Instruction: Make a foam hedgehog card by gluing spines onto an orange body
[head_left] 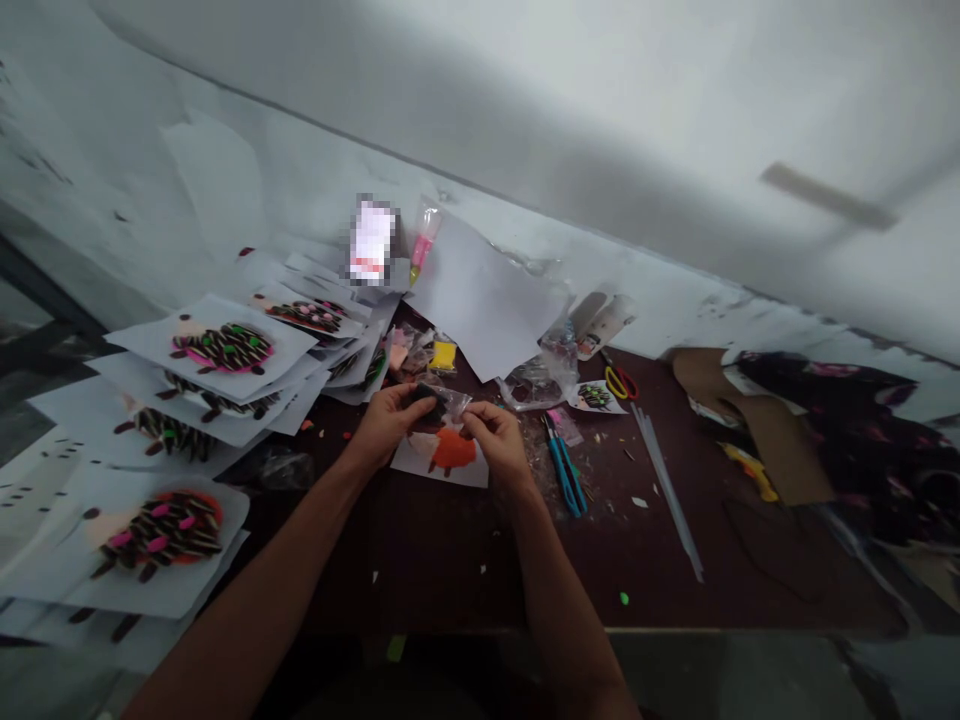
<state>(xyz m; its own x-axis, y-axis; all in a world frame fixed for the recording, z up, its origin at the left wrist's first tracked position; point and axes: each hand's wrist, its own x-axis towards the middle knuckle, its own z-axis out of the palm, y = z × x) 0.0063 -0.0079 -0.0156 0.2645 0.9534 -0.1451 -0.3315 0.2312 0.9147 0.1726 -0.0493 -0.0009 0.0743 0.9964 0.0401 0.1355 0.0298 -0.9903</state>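
A dark reddish-brown table (420,560) stretches before me along a scuffed, whitish wall (277,165) in dim, grayish light.

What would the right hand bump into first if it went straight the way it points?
Past the clear bag it holds, the right hand would probably meet the yellow packet first, though depth is unclear.

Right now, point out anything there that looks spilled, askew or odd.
Pale scraps litter the dark tabletop, and a green bit lies alone near its front edge, like a dropped leftover. The stack of pictures at the left is askew, its corners jutting out unevenly.
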